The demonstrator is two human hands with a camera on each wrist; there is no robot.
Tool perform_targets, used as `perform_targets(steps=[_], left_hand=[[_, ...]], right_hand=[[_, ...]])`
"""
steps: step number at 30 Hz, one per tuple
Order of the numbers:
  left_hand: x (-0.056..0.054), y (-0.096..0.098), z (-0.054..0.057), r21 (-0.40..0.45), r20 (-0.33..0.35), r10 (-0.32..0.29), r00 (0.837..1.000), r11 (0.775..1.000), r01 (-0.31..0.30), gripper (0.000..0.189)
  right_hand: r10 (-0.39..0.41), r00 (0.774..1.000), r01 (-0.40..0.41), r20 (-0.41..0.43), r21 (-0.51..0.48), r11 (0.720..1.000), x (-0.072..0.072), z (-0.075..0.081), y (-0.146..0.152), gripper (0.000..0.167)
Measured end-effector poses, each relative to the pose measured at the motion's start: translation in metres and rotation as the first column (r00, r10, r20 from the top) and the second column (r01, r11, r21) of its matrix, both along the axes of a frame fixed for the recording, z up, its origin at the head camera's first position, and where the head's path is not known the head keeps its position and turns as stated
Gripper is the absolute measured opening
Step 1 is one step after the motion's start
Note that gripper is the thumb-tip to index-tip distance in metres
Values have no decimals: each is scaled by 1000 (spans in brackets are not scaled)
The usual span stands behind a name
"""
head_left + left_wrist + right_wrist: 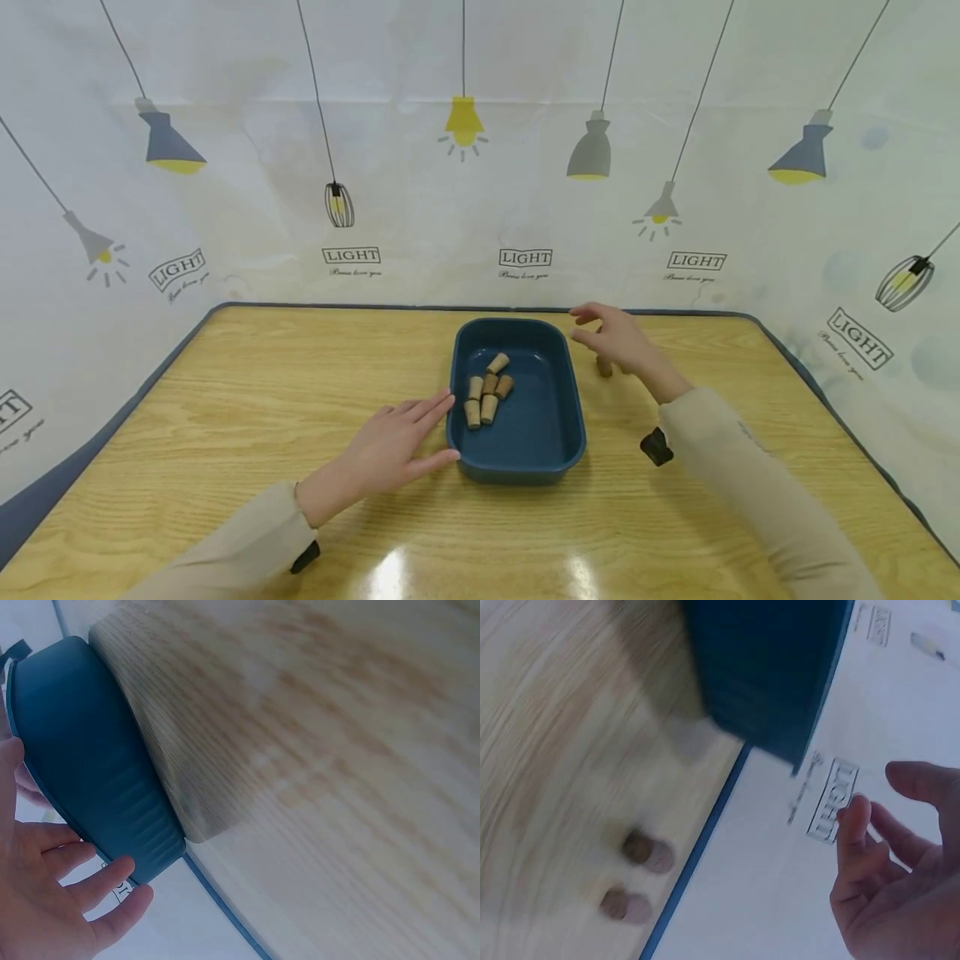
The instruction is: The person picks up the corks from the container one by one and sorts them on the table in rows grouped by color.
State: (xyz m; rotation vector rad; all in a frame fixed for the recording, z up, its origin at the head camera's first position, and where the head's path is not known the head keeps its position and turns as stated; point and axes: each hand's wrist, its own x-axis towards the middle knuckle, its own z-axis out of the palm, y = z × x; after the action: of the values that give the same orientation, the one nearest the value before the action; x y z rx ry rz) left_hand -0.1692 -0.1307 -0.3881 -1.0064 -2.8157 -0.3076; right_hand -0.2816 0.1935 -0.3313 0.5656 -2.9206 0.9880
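A blue rectangular tray point(536, 417) sits mid-table, with several tapered corks point(489, 408) grouped in its left half. Against its left rim rest the straight fingers of my left hand point(393, 442), thumb spread toward the near corner. In the left wrist view that hand point(52, 892) lies along the tray's outer wall point(82, 742). Just past the right rim hovers my right hand point(621, 340), fingers loosely bent, thumb apart, nothing held. Beneath it a brown cork point(604, 367) is partly hidden. The right wrist view shows two corks, one cork point(649, 851) beside another cork point(625, 906), on the table.
The wooden table point(315, 358) has a dark blue edge, and a white sheet point(405, 183) printed with lamps stands behind and at the sides. Black wrist devices point(657, 447) hang under the sleeves.
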Motion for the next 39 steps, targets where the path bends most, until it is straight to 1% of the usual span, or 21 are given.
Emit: perform_targets(steps=[3, 5, 12, 16, 20, 24, 31, 35, 39], left_hand=[[0, 0, -1, -2, -3, -1, 1000, 1000, 1, 74], [0, 0, -1, -1, -6, -2, 1000, 1000, 2, 74], [0, 0, -1, 9, -6, -4, 1000, 1000, 4, 73], [0, 0, -1, 9, -4, -3, 1000, 1000, 3, 73], [-1, 0, -1, 5, -1, -2, 1000, 1000, 2, 74], [-1, 0, 0, 1, 6, -1, 1000, 1000, 1, 74], [0, 0, 0, -1, 4, -3, 1000, 1000, 3, 73], [0, 0, 0, 2, -8, -7, 1000, 1000, 7, 73], [0, 1, 0, 11, -22, -8, 1000, 1000, 8, 72]], right_hand=[[-34, 998, 35, 51, -14, 999, 4, 7, -15, 38], [-41, 995, 43, 86, -20, 999, 6, 11, -23, 39], [-7, 985, 17, 175, -57, 998, 8, 22, -50, 39], [20, 981, -9, 191, -55, 998, 8, 27, -64, 39], [26, 981, -17, 193, -48, 999, 7, 29, -76, 38], [23, 979, -12, 202, -56, 998, 4, 26, -88, 37], [14, 975, -5, 221, -41, 999, -3, 14, -102, 37], [-22, 969, 20, 248, 11, 1000, -7, 7, -103, 36], [-37, 960, 10, 279, 97, 995, -10, 1, -102, 36]])
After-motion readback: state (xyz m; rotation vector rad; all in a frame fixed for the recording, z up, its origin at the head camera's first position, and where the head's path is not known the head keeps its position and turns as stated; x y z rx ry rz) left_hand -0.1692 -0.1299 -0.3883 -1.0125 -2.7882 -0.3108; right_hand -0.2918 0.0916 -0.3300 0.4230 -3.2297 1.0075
